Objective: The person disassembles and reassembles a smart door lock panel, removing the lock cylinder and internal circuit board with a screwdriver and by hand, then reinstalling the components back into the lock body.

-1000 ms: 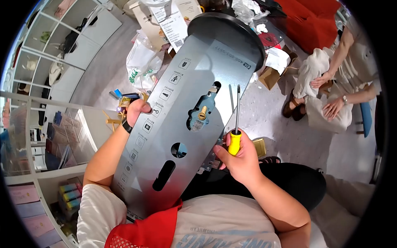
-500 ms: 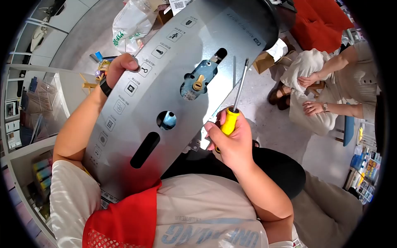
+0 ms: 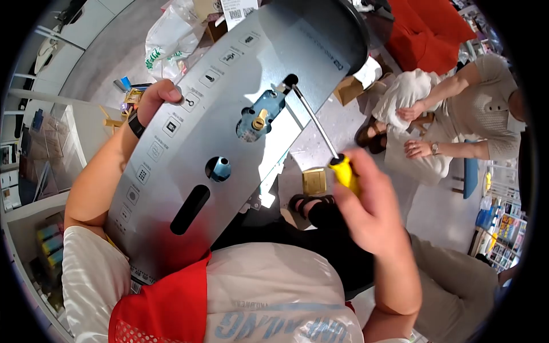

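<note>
A large silver metal panel (image 3: 240, 183) with a row of printed icons lies tilted across my lap and chest. My left hand (image 3: 157, 101) grips its left edge, thumb on the face and fingers hidden behind. Inside an opening in the panel sits a brass lock cylinder (image 3: 259, 123) on a bluish metal part. My right hand (image 3: 369, 200) is closed around the yellow handle of a screwdriver (image 3: 315, 121). The screwdriver's tip is at the dark slot (image 3: 290, 80) in the panel's upper part; whether it touches is hard to tell.
Another person (image 3: 463, 108) sits at the right, hands on lap. A white plastic bag (image 3: 171, 43) lies on the floor at upper left, near a white printed label (image 3: 239, 12). A gold-coloured floor plate (image 3: 314, 181) shows beyond my knee. White shelving stands at left.
My right hand has moved right, and the screwdriver has swung from pointing upward to leaning left, its tip now at the slot. The panel shifted slightly left in view.
</note>
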Motion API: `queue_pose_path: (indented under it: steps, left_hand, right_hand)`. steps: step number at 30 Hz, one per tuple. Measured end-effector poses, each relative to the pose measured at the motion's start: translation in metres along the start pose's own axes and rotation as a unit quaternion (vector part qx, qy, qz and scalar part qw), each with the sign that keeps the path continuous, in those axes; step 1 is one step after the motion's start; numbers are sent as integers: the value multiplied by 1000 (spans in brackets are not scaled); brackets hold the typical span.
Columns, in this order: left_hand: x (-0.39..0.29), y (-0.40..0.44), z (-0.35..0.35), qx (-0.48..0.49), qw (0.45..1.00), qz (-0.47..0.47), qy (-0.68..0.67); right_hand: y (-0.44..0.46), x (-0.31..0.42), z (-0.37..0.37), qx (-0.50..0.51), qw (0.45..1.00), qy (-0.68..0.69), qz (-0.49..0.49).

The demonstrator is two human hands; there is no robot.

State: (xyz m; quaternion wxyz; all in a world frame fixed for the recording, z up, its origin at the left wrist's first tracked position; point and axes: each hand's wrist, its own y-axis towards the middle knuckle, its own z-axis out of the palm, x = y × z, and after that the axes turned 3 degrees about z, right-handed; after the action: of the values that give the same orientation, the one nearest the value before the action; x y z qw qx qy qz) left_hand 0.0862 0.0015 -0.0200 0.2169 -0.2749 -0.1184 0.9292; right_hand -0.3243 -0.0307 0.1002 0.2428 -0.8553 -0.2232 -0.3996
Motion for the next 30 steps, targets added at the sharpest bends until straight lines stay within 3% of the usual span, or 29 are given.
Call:
queue_pose_path:
  steps: [5, 10, 13, 16, 18, 25, 30]
  left_hand:
    - [5, 4, 12, 34, 998, -19, -49]
    - [4, 6, -2, -5, 999, -19, -28]
    - [4, 5, 1, -29, 999, -15, -2]
    - [1, 3, -4, -49, 998, 5, 28]
    - [4, 4, -2, -84, 995, 25, 46]
    - [0, 2, 2, -76, 996, 20, 33]
    - [-3, 2, -20, -108, 983, 54, 139]
  right_hand:
    - [3, 92, -52, 35, 938, -331, -95]
    - [27, 124, -52, 67, 882, -451, -118]
    - [46, 109, -55, 31, 872, -418, -254]
    - [68, 102, -50, 55, 868, -386, -307]
    - [79, 98, -47, 80, 869, -373, -316]
    - [84, 96, -43, 126, 883, -341, -296]
    - [79, 90, -50, 128, 894, -332, -273]
